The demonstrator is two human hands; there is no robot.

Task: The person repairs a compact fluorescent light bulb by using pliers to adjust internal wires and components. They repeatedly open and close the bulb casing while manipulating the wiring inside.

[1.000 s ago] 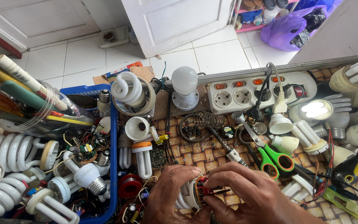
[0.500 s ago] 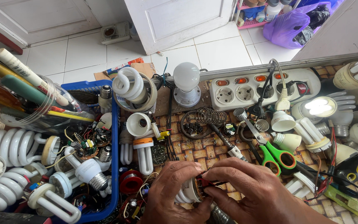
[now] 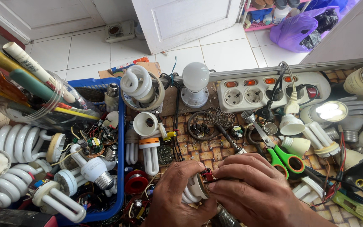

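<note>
Both hands work at the near edge of the woven mat (image 3: 215,151), directly in front of the white power strip (image 3: 269,90) at the mat's far side. Left hand (image 3: 179,197) is closed around the white base of a compact fluorescent lamp (image 3: 195,189), its tubes pointing toward the person. Right hand (image 3: 253,189) is curled over and pinches a thin dark tool or lead against the small red component (image 3: 208,174) on the exposed end of the lamp base; the tip itself is hidden under the fingers. Green-handled scissors (image 3: 284,157) lie just right of the right hand, between it and the strip. A blue basket (image 3: 120,138) of spent lamps stands left of the strip. Risk noted: the strip's switches glow and a lamp beside it is lit, so loose wires on the crowded mat could touch live parts. The glass tubes could crack under a tight grip.
</note>
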